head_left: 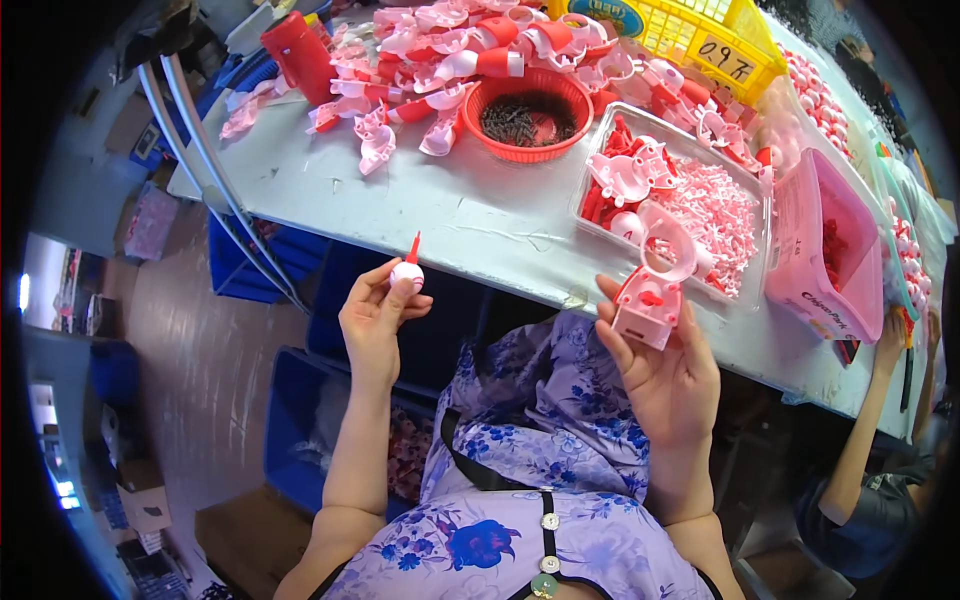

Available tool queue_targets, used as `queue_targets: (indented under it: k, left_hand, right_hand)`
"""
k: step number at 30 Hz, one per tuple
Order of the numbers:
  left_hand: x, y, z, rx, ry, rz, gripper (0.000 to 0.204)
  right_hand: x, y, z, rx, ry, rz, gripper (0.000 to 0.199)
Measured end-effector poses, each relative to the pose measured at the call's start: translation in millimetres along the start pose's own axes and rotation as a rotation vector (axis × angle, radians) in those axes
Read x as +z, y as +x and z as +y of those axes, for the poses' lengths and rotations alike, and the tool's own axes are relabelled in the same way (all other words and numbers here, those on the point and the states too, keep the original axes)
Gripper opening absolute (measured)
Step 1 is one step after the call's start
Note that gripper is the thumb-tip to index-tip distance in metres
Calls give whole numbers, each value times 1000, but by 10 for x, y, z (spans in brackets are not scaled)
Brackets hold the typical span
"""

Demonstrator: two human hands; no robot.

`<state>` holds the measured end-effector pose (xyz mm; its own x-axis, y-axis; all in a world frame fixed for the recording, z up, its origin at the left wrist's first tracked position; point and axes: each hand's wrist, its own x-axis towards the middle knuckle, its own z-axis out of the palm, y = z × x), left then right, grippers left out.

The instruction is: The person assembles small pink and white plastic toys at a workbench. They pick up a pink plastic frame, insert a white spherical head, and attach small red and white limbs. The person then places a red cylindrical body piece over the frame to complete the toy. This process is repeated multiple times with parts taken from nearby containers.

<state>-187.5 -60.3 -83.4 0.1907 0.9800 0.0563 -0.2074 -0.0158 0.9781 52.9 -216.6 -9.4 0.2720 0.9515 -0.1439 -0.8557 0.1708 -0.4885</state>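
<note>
The right grip [672,385] cradles the pink housing [650,322] so loosely it might drop; the left grip [372,318] pinches a ball [405,273].

Partly concealed: the small white ball [407,279], covered at its sides by the thumb and fingers of the left hand [372,318]. Fingers of the right hand [682,385] pass behind the pink plastic part [648,318] and cannot be fully traced. The yellow basket [678,52] is cut off at the far edge. Dark pieces [510,120] in the red bowl [525,154] are too small to identify. The left forearm [352,455] obscures part of a blue bin [288,415]. At right, a co-worker [862,440] is cropped and indistinct.
</note>
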Motion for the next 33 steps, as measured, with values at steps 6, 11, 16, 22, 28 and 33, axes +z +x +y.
queue_targets:
  k: [6, 11, 16, 22, 28, 33]
  left_hand:
    - [388, -40, 484, 182, 17, -272, 37]
    - [728, 41, 452, 408, 83, -491, 38]
    - [1003, 39, 427, 426, 90, -529, 41]
    - [1239, 2, 425, 389, 109, -529, 58]
    - [1355, 1, 427, 394, 122, -545, 55]
    - [1444, 18, 406, 379, 139, -553, 52]
  right_hand:
    - [11, -159, -6, 56, -85, 7, 49]
    - [-139, -271, -65, 42, -18, -3, 51]
    - [-189, -363, -167, 21, -39, 16, 53]
    - [-297, -332, -194, 42, -6, -46, 56]
    - [-328, -307, -240, 49, 16, -61, 58]
    - [-367, -322, -277, 41, 39, -62, 57]
